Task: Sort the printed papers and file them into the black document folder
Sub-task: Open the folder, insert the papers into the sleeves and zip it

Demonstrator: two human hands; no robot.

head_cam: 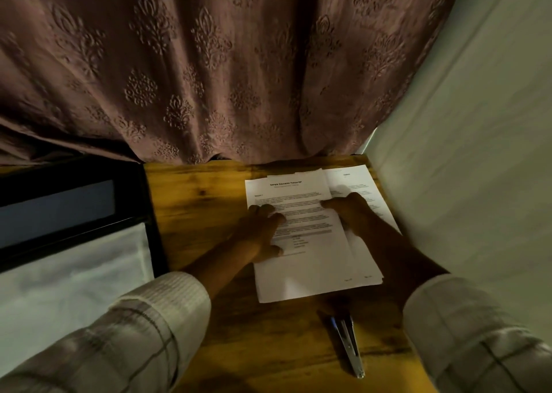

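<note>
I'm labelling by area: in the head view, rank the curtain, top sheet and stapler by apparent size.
1. curtain
2. top sheet
3. stapler, clearly the smallest even though it lies nearer the camera.

A brown curtain (pixel 209 63) embossed with floral motifs hangs behind the wooden table (pixel 194 213), its hem reaching the far edge. A pale wall (pixel 478 153) runs along the right. The light is dim and warm.

The top printed sheet (pixel 301 261) bears a bold heading that seems to read "Sample Education Transcript". Its body text and the sheet beneath (pixel 358 180) are too blurred to read.
</note>
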